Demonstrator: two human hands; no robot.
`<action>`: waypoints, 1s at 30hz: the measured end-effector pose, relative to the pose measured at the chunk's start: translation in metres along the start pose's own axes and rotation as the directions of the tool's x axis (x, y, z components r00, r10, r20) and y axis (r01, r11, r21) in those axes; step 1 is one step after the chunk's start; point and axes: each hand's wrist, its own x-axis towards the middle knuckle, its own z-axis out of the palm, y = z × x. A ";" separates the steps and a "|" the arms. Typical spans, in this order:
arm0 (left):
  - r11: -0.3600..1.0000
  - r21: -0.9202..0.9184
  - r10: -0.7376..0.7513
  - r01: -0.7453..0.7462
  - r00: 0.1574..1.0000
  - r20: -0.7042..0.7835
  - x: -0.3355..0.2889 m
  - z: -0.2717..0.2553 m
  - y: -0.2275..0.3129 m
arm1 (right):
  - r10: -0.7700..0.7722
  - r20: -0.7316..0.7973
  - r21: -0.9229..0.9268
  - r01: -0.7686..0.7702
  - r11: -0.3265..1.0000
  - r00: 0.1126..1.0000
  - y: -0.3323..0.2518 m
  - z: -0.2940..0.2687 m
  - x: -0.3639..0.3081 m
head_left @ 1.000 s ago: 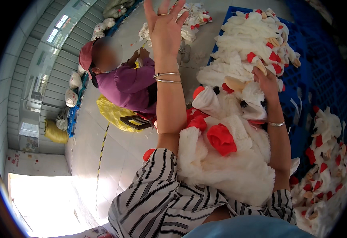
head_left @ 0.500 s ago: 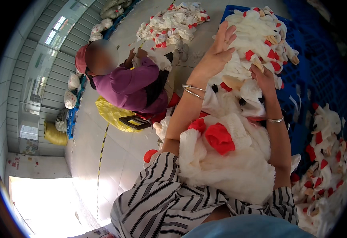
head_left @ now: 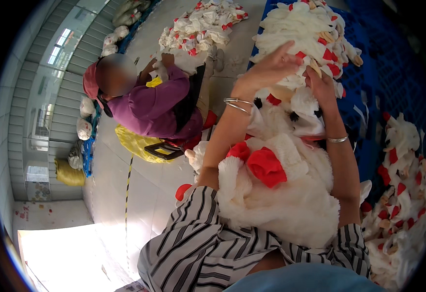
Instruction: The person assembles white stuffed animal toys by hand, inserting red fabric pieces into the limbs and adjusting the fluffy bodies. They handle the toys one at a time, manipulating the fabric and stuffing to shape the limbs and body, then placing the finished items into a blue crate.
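A white plush toy skin (head_left: 281, 214) with red fabric parts (head_left: 266, 168) lies across my lap, between my forearms. Beyond it sits more white plush with black tufts (head_left: 294, 117). My right hand (head_left: 323, 88) is closed, pinching a beige ear-shaped piece (head_left: 315, 67) of plush fabric between thumb and fingers. To its left, my left hand (head_left: 271, 68) hangs over the plush with fingers stretched out and nothing visible in it. The far heap of white plush skins (head_left: 295, 27), with red and beige parts, is just past both hands.
The far heap rests on a blue plastic pallet (head_left: 356, 78). Another plush heap (head_left: 400, 194) lies at right, and one more (head_left: 203, 27) on the floor. A seated person in purple (head_left: 149, 109) handles white plush at left, beside a yellow sack (head_left: 137, 146).
My left hand has lowered and tilted toward the right hand. My right hand keeps its pinch on the beige piece. The view has shifted slightly.
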 end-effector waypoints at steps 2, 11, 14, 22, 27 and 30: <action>0.957 0.282 -0.117 0.066 0.978 0.170 -0.004 0.035 -0.040 | -0.003 -0.008 0.142 0.004 0.990 1.000 0.002 -0.013 0.000; 0.791 0.579 -0.272 0.197 0.961 0.045 -0.028 0.037 -0.093 | 0.038 -0.469 0.260 0.097 0.961 0.882 -0.031 -0.046 0.003; 0.833 0.419 -0.303 0.362 0.931 -0.203 -0.020 0.022 -0.098 | 0.036 -0.418 0.559 0.226 0.798 0.908 -0.025 -0.065 0.009; 0.906 0.246 -0.188 0.344 0.848 -0.495 -0.028 -0.007 -0.105 | -0.029 -0.542 0.343 0.253 0.905 0.840 -0.040 -0.046 0.000; 0.756 0.654 0.155 -0.022 0.977 -0.146 -0.028 0.036 -0.083 | -0.180 -0.431 0.111 0.250 0.962 0.884 -0.024 -0.043 0.003; 0.747 0.656 0.157 -0.111 0.988 -0.011 -0.018 0.082 -0.063 | -0.303 -0.249 -0.230 0.248 0.941 0.920 -0.006 -0.034 0.003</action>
